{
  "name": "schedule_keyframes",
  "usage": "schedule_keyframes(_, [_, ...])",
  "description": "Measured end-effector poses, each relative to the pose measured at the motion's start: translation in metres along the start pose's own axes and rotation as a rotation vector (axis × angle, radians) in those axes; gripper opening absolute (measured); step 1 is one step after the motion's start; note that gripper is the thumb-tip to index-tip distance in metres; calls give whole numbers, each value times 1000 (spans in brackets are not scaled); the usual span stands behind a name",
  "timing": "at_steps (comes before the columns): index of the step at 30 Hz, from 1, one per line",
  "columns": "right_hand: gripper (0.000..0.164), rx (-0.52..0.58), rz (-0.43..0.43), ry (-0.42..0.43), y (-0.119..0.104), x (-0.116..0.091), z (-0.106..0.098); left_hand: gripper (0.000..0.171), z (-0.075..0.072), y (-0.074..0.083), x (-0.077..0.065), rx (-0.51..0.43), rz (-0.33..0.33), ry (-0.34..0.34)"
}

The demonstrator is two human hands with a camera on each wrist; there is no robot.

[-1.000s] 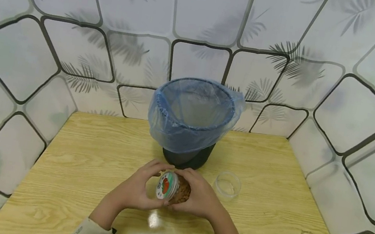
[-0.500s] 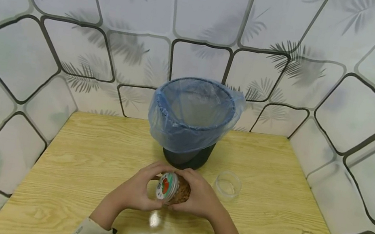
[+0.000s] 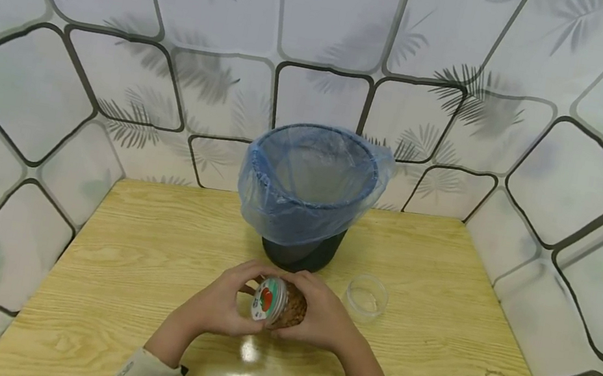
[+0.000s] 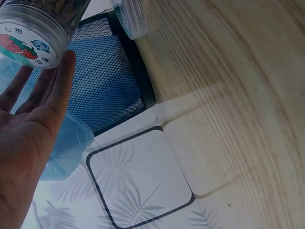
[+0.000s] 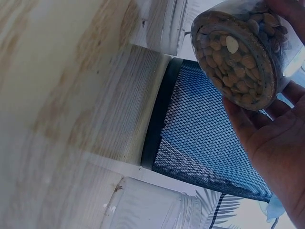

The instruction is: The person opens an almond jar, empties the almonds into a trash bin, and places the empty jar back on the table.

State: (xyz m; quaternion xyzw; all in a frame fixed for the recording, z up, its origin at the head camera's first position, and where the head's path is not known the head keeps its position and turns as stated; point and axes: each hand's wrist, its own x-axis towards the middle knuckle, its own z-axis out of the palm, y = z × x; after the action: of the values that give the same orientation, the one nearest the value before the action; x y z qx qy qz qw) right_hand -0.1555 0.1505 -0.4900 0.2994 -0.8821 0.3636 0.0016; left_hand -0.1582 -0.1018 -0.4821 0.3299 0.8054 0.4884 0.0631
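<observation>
A clear jar of brown seeds or nuts is held sideways between my two hands, off the table. Its lid bears a white label with a red strawberry-like picture and faces left. My left hand has its thumb and fingers round the lid end; in the left wrist view its fingers touch the lid's rim. The jar's body is gripped by my right hand, and the right wrist view shows the jar's base with the brown pieces inside. Part of the body is covered by the right hand.
Behind the hands stands a dark mesh bin lined with a blue plastic bag. An uncapped clear jar stands upright right of my right hand. Patterned walls border the wooden table at the back and sides.
The left fingers shift slightly round the lid, and the lid's label looks slightly turned. The right hand and the jar's position stay nearly the same.
</observation>
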Motion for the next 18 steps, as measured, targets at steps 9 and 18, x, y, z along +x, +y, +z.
schedule_keyframes(9, [92, -9, 4, -4, 0, -1, 0, 69, -1, -1, -1, 19, -32, 8])
schedule_keyframes(18, [90, -3, 17, -15, 2, 0, 2, 70, -1, -1, -1, 31, -31, 25])
